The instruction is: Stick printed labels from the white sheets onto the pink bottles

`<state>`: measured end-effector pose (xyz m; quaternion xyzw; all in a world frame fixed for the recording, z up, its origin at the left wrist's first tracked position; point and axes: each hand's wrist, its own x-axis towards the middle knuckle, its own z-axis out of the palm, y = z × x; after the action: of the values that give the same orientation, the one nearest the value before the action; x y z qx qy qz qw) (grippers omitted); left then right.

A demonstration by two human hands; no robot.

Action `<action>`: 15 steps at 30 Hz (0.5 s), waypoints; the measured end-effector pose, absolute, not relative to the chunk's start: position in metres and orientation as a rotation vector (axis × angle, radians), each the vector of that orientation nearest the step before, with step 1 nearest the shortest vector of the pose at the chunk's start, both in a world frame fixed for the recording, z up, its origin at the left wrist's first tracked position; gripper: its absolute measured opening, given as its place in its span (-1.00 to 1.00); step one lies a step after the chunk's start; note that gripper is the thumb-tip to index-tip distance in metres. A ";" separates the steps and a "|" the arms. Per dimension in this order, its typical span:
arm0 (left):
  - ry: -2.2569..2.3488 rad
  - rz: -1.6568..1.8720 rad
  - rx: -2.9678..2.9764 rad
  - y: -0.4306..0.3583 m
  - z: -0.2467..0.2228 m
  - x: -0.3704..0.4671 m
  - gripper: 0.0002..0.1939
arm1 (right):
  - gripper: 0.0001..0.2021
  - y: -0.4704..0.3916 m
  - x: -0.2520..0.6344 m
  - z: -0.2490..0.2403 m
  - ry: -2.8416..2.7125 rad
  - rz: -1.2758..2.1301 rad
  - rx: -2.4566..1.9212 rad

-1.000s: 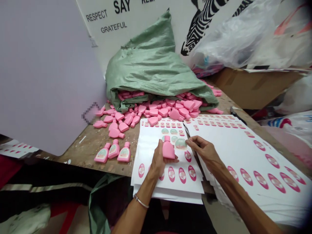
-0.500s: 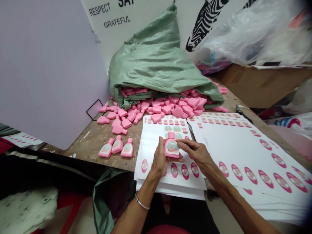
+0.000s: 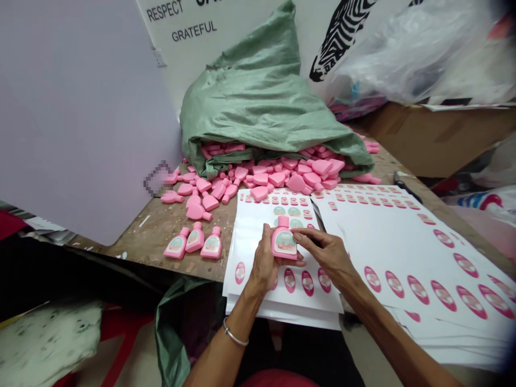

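- Your left hand grips a pink bottle above the sticker sheet.
- Your right hand has its fingertips at the edge of the bottle's label; I cannot tell whether they pinch it.
- Three labelled bottles lie left of the sticker sheet.

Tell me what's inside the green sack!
Pink bottles show at the mouth of the sack, with more lying in front. It covers anything deeper inside, so that can't be seen.

Our forearms slant in from the near side, left hand cupped, thumb raised, right hand bent leftward.
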<state>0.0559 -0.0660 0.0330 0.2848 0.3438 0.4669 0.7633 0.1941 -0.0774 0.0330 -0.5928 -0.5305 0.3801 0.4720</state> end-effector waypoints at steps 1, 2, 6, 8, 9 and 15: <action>0.747 1.013 0.625 -0.066 0.033 0.056 -0.41 | -0.67 -0.078 0.193 0.032 -1.316 0.902 -1.462; 0.743 1.015 0.636 -0.067 0.034 0.055 -0.41 | -0.67 -0.078 0.192 0.032 -1.334 0.868 -1.477; 0.701 1.020 0.756 -0.068 0.034 0.051 -0.53 | -0.65 -0.079 0.193 0.031 -1.470 0.638 -1.515; 0.687 0.997 0.799 -0.069 0.034 0.047 -0.55 | -0.62 -0.078 0.197 0.033 -1.579 0.410 -1.572; 0.685 0.982 0.801 -0.069 0.034 0.045 -0.56 | -0.58 -0.077 0.200 0.035 -1.610 0.282 -1.623; 0.618 0.859 0.833 -0.076 0.040 0.040 -0.55 | -0.31 -0.073 0.194 0.042 -1.553 0.602 -1.584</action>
<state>0.0397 -0.0756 0.0404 0.3857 0.2861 0.3977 0.7818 0.1945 -0.0731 0.0423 -0.6288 -0.6165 0.2391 0.4091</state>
